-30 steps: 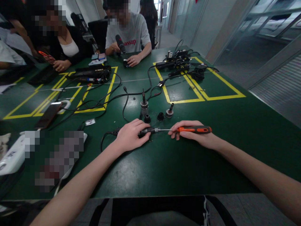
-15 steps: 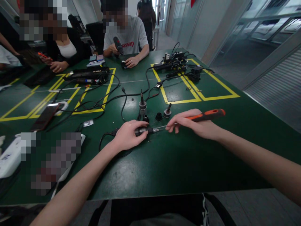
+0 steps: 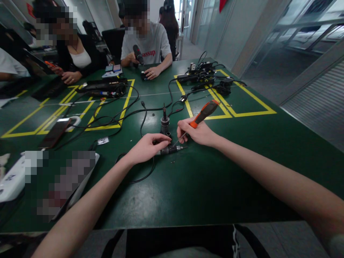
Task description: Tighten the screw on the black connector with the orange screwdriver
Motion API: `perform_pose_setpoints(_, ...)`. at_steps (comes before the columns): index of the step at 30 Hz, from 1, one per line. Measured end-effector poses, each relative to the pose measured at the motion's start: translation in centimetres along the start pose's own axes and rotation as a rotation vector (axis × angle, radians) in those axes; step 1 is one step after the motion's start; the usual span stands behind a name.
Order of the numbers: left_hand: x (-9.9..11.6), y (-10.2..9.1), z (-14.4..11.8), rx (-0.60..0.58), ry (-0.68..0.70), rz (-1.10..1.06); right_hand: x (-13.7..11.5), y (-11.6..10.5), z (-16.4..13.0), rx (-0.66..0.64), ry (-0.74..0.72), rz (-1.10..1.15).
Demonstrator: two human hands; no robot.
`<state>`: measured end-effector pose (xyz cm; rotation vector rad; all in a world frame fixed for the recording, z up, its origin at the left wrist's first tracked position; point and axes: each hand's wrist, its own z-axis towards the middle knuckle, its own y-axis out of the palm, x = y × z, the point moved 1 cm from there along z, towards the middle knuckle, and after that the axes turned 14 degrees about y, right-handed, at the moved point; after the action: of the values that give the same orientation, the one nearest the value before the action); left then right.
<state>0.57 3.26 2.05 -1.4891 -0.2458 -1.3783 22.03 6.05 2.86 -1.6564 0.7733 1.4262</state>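
Note:
My left hand (image 3: 146, 147) is closed around a black corded cylindrical tool that looks like an electric screwdriver (image 3: 170, 150), lying nearly level just above or on the table. Its silvery tip and thin bit point right. My right hand (image 3: 197, 133) grips a screwdriver (image 3: 205, 113) with an orange and black handle, tilted up to the right. The thin shaft slants down to the side of the corded tool, near its front end; exact contact is too small to tell. Just behind stands a dark cylindrical part (image 3: 165, 123) with an upright shaft, beside a small black sleeve (image 3: 168, 134).
Tiny screw-like bits (image 3: 172, 162) lie in front of the tool. Cables (image 3: 145, 109) cross the green table (image 3: 204, 190). At left are a phone (image 3: 55, 132) and a white power strip (image 3: 12, 182). Across the table, a person holds a power drill (image 3: 138, 54).
My right hand has moved left, and its screwdriver has swung from nearly flat to steeply tilted. Its shaft has shifted from the tool's tip to its side. My left hand has slid slightly back.

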Motion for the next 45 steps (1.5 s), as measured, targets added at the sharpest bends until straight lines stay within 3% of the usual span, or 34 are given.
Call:
perform_pose_setpoints(9, -0.8, -1.5, 1.9, -0.230, 0.015, 0.031, -0.4, 0.7, -0.3, 0.034, -0.029, -0.046)
perform_pose_setpoints(16, -0.9, -1.6, 2.5, -0.276, 0.021, 0.016, -0.4, 0.9, -0.2, 0.023, -0.066, -0.060)
perform_pose_setpoints(27, -1.1, -0.5, 1.9, -0.165, -0.004, -0.024, -0.8, 1.1, -0.4, 0.027, -0.102, -0.175)
perform_pose_setpoints(45, -0.5, 0.4, 1.4, -0.105, -0.006, 0.060, -1.6, 2.3, -0.7, 0.109, -0.243, -0.398)
